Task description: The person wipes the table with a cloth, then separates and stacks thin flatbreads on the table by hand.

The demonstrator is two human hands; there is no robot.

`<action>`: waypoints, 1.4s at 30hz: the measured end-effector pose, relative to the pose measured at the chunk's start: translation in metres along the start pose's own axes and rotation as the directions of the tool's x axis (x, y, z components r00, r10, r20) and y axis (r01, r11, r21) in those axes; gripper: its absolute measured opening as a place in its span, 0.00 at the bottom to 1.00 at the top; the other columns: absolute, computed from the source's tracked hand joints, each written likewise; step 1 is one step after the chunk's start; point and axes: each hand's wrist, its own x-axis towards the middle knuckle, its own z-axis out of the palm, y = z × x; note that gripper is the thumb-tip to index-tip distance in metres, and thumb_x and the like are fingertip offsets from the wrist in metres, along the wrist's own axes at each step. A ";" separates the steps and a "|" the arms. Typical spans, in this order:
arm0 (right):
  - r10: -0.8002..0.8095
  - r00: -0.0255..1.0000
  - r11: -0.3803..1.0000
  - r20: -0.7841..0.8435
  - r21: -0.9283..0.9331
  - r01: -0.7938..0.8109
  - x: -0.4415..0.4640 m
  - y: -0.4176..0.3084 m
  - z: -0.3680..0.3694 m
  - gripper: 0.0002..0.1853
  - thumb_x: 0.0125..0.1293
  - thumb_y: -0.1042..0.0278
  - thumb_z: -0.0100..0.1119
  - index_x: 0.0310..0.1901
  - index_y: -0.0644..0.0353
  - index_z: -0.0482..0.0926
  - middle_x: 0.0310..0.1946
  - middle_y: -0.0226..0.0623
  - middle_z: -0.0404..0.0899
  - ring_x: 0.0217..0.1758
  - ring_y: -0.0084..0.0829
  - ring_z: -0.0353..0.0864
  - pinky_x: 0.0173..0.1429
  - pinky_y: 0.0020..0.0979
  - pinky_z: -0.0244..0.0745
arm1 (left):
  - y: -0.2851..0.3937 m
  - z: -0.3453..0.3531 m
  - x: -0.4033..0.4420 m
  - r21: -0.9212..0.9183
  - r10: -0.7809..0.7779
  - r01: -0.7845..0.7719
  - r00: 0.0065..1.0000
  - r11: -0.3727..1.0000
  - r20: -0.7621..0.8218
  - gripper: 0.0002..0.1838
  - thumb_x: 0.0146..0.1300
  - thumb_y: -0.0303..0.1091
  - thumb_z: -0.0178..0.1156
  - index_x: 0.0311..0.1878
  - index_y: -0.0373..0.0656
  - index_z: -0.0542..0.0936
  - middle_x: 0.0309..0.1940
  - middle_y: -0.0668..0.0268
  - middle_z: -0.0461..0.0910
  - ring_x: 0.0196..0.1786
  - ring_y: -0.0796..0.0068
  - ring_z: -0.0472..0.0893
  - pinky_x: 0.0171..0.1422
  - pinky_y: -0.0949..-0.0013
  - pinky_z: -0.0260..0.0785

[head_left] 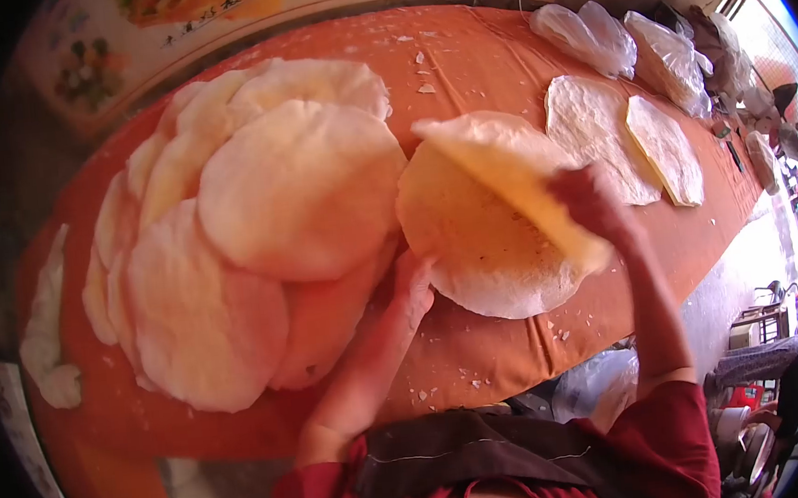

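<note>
A round, thin flatbread (474, 233) lies in front of me on the orange cloth, its browned inner face showing. My right hand (592, 202) is closed on the flatbread's raised flap, which stands up at a slant and is blurred by motion. At the lower left rim of the same flatbread is my left hand (413, 284), its fingers bent in against the edge and partly hidden. To the left, a wide overlapping pile of pale flatbreads (304, 191) spreads over the cloth. Its nearest pieces lie just beside my left hand.
Two folded flatbreads (598, 132) rest on the right of the orange-covered table (485, 365). Clear plastic bags (584, 35) line the far right edge. A crumpled white strip (48, 327) lies far left. Crumbs dot the cloth. A seated person's leg (760, 362) shows lower right.
</note>
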 end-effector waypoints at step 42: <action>-0.017 0.927 0.477 -0.375 -0.818 -0.322 -0.043 0.245 0.031 0.14 0.47 0.73 0.51 0.38 0.62 0.66 0.45 0.47 0.67 0.49 0.42 0.68 0.51 0.46 0.60 | 0.221 -0.095 0.020 0.963 0.465 -0.261 0.863 0.073 0.199 0.27 0.48 0.25 0.56 0.54 0.39 0.64 0.52 0.58 0.66 0.55 0.63 0.66 0.58 0.65 0.59</action>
